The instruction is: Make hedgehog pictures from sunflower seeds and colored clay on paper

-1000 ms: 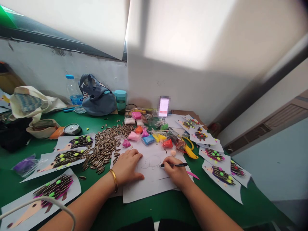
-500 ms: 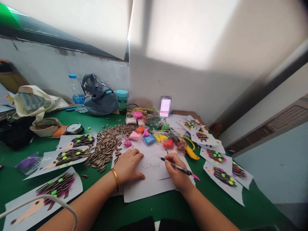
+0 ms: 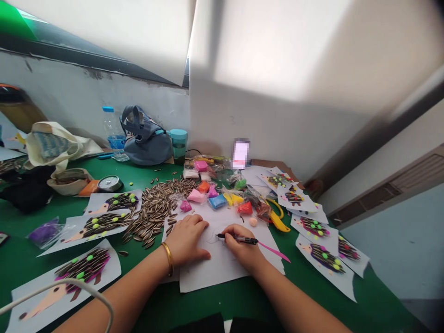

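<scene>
Clock centred on white rectangular paper sheet (image 3: 199,280), stacked on others; 12 away from body. At 3, slim curved pink strip (image 3: 275,252): nudge clear of wrist. Just off centre toward 2, bare right hand (image 3: 239,245), pinching slim black pen (image 3: 247,240) close to the tip; draw lightly, from the fingers. Toward 9-10, bare left hand (image 3: 187,238), spread flat, gripping nothing; press firmly to stop sheet slip. At 11, faint thin-lined outline (image 3: 211,237), part hidden by right hand, tip at the lines, contact hard to tell; lift to check shape. At 10, farther, heaped striped brown-and-white seeds (image 3: 156,208): avoid trapping any under paper.
</scene>
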